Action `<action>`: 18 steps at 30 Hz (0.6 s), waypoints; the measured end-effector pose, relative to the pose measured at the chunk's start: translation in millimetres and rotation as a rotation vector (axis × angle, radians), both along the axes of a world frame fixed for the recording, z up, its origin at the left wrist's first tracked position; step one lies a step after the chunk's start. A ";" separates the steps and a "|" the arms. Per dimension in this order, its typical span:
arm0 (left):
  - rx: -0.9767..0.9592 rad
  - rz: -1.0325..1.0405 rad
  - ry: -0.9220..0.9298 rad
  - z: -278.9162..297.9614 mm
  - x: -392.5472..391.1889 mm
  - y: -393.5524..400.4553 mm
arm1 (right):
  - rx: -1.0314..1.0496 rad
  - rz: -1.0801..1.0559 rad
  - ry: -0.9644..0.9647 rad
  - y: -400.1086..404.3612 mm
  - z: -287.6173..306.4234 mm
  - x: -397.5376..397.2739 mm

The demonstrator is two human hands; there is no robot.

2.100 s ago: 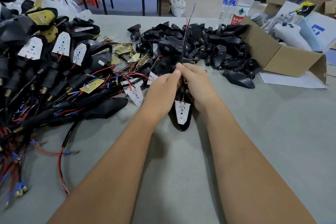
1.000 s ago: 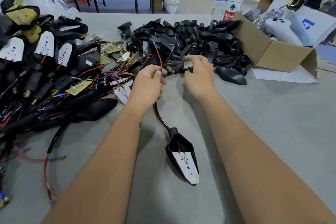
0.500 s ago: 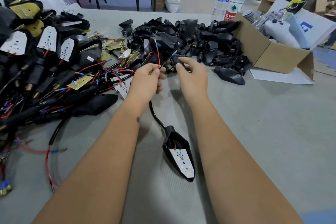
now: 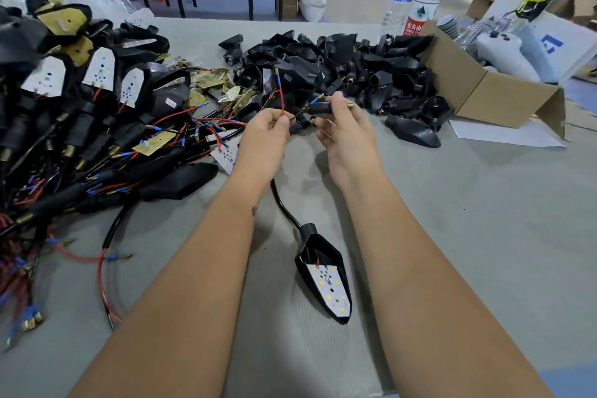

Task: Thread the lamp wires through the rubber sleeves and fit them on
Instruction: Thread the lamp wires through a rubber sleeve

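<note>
On the grey counter (image 4: 452, 236) my left hand (image 4: 263, 139) pinches the red wire (image 4: 281, 97); my right hand (image 4: 345, 129) pinches a black rubber sleeve (image 4: 319, 108); it looks not yet threaded.

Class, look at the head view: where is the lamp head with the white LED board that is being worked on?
The lamp head lies low and central on the grey table, between the two forearms, nearer the person than both hands.

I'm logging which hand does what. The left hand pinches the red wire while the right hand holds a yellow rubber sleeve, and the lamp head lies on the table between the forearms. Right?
Not quite: the head view shows the rubber sleeve in the right hand is black, not yellow. The left hand does pinch the red wire, and the lamp head lies on the table between the forearms.
</note>
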State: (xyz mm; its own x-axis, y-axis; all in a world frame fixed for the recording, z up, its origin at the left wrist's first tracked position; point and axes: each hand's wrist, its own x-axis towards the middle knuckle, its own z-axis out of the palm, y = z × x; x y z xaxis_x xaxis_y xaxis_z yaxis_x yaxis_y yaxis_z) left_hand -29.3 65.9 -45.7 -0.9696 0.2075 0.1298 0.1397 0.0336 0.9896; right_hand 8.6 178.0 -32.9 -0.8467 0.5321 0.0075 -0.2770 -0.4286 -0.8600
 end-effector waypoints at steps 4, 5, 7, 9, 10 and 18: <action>0.021 -0.005 0.021 -0.1 0.9 -0.5 | -0.151 0.043 0.031 5.8 0.2 -1.6; 0.021 -0.006 0.036 -0.1 1.5 0.5 | -0.183 0.048 0.042 6.7 0.5 -1.5; 0.028 -0.009 0.048 0.5 2.9 2.4 | -0.229 0.045 0.050 7.6 1.2 -0.7; 0.039 -0.014 0.042 1.6 3.8 2.8 | -0.263 0.026 0.042 8.8 1.7 0.1; 0.041 -0.021 0.039 2.3 4.2 2.2 | -0.270 0.012 0.033 9.5 1.9 0.3; -0.009 -0.047 0.032 4.1 7.6 1.0 | -0.133 0.011 -0.004 9.4 0.8 0.7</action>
